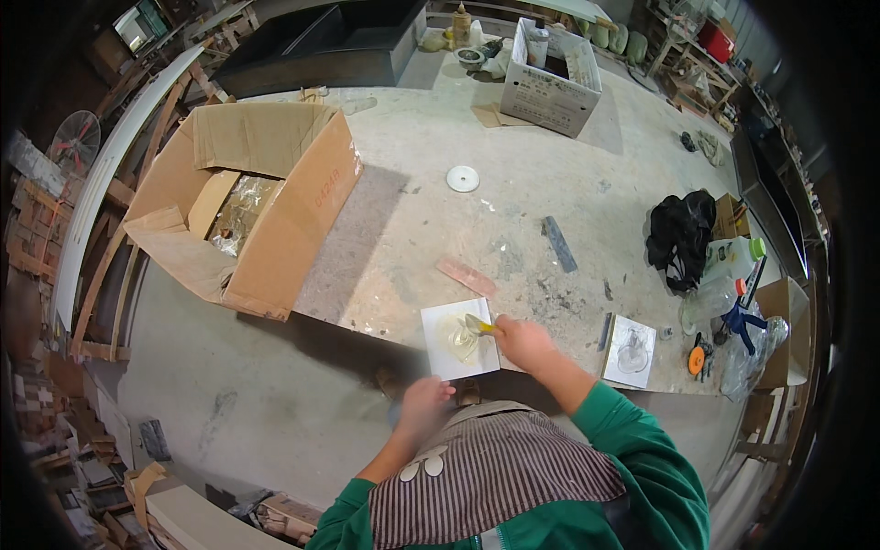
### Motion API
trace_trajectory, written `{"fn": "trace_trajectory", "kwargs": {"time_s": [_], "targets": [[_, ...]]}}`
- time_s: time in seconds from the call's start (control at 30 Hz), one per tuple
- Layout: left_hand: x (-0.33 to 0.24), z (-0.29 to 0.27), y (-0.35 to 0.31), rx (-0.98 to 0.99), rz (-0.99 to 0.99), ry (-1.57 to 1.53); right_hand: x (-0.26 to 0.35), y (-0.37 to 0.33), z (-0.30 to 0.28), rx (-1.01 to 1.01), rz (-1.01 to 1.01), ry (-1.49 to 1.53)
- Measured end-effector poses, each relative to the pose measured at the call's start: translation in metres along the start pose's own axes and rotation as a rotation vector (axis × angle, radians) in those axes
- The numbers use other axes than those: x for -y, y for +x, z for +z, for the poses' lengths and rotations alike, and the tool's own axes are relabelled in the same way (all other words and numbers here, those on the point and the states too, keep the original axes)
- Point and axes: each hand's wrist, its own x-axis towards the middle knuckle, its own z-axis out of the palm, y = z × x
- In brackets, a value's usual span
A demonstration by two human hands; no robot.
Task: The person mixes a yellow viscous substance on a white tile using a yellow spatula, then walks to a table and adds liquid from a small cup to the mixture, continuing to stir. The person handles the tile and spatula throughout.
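My right hand (524,344) is closed round the yellow handle of a small putty knife (477,324). Its blade rests in a pale yellow, glossy paste (461,339) spread on a white square board (439,363). That board lies at the near edge of the worktable and partly overhangs it. Just below the board's near edge is my left hand (426,401), slightly blurred, its fingers curled in; whatever they may hold is hidden. Beyond the board lies a flat reddish strip (466,276).
A large open cardboard box (302,215) stands at left, a white carton (550,103) at the back. A white disc (463,179) and grey strip (559,244) lie mid-table. Rightward are a second smeared board (630,352), orange round tool (697,360), black bag (680,240) and bottles (733,257).
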Motion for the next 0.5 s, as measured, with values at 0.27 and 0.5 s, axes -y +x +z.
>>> {"fn": "trace_trajectory", "kwargs": {"time_s": [0.27,0.5], "targets": [[0.0004,0.0,-0.0002,0.018,0.004,-0.037,0.0044,-0.0011,-0.0083,0.005,0.015,-0.074],[0.0,0.001,-0.0003,0.007,0.001,-0.064,0.0061,-0.0027,-0.0043,0.196,-0.141,0.024]]}}
